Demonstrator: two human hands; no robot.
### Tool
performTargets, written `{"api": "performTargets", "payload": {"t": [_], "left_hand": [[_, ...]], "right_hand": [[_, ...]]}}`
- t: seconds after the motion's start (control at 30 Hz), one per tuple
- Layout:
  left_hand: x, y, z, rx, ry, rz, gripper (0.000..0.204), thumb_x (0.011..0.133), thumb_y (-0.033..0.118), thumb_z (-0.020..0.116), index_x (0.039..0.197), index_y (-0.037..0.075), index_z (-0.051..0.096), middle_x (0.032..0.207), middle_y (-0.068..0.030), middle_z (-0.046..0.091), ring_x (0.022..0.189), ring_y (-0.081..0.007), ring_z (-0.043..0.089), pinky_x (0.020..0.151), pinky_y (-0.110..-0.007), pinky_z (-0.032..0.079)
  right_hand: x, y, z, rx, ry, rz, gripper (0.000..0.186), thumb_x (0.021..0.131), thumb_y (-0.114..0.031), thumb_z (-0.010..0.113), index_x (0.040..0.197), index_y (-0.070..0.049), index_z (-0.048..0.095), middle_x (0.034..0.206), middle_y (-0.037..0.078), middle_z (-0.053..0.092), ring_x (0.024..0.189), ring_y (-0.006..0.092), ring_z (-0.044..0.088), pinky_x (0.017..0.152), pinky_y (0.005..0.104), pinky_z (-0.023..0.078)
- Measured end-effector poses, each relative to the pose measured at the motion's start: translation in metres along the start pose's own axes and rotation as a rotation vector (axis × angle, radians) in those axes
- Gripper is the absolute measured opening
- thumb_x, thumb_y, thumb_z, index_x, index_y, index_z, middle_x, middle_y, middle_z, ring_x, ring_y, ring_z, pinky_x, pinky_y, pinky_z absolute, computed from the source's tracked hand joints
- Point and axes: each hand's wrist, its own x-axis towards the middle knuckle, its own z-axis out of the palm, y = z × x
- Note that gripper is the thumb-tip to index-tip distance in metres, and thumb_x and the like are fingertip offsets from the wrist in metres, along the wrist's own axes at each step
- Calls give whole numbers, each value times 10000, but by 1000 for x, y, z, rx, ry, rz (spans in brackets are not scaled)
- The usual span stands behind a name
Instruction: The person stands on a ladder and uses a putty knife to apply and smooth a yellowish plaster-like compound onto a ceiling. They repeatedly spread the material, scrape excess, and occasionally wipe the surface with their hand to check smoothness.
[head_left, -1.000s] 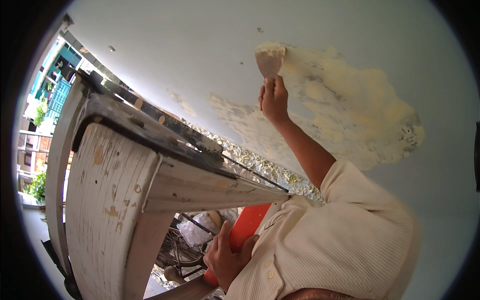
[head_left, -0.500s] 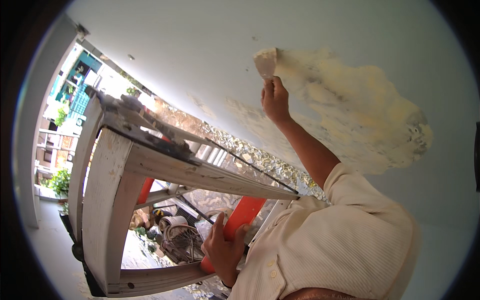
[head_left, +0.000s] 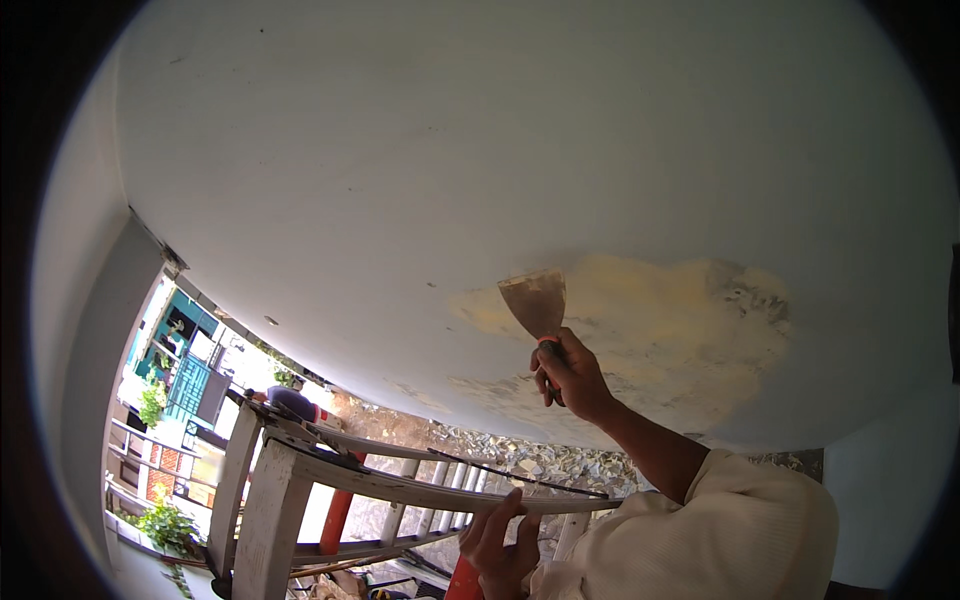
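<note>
My right hand (head_left: 578, 372) is closed round the handle of a putty knife (head_left: 534, 300). Its wide, stained blade is at the upper left part of a cream, mottled patch (head_left: 665, 310) on the pale wall; whether it touches I cannot tell. Lower in the picture, my left hand (head_left: 498, 545) has bent fingers on the rail of a worn, off-white ladder (head_left: 275, 500), beside a red rail (head_left: 463, 578) of it. My cream sleeve fills the lower right.
Below the wall, the ground (head_left: 545, 462) is strewn with pale flakes. Metal rungs and another red rail (head_left: 338, 515) show through the ladder. At the left are a pillar (head_left: 95, 350), teal railings (head_left: 190, 385), plants (head_left: 170, 520) and clutter low down.
The view has swung up the wall, so ladder and patch sit lower in the picture. My right hand and the knife appear lower, the blade turned. My left hand appears lower and further right.
</note>
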Motion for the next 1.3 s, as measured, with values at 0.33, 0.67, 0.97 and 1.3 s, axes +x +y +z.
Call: {"api": "performTargets", "payload": {"t": [0.33,0.67,0.97,1.3], "left_hand": [[92,18,186,-412,-171,-27,702,954,185,815,1552,3,496,1248,-216,684,1127,-329,714,824,-403,620],[135,42,275,-1021,-286,-399,367,1115,187,602,1346,-95,563,1126,-184,765,1023,-170,709,876,-304,577],[149,16,276,-1317,-576,-421,392,1168,305,472,1169,-43,652,1101,-196,769,974,-202,715,918,-332,562],[132,6,297,-1354,-488,-379,365,1161,306,509,1158,-22,669,1095,-147,762,934,-147,682,843,-306,558]], "right_hand": [[-71,-46,-105,-90,242,-26,244,1154,-237,494,1308,-60,558,827,43,615,554,92,548,453,261,424],[-77,-37,-118,-580,542,-203,292,1152,-234,501,1238,2,650,969,95,726,891,112,659,783,314,551],[-68,-25,-113,-376,569,-114,348,1168,-299,472,1241,-8,649,957,78,713,863,104,644,741,309,537],[-63,-31,-112,-527,619,-199,318,1162,-276,477,1205,-11,648,904,97,716,823,126,659,726,323,527]]}}
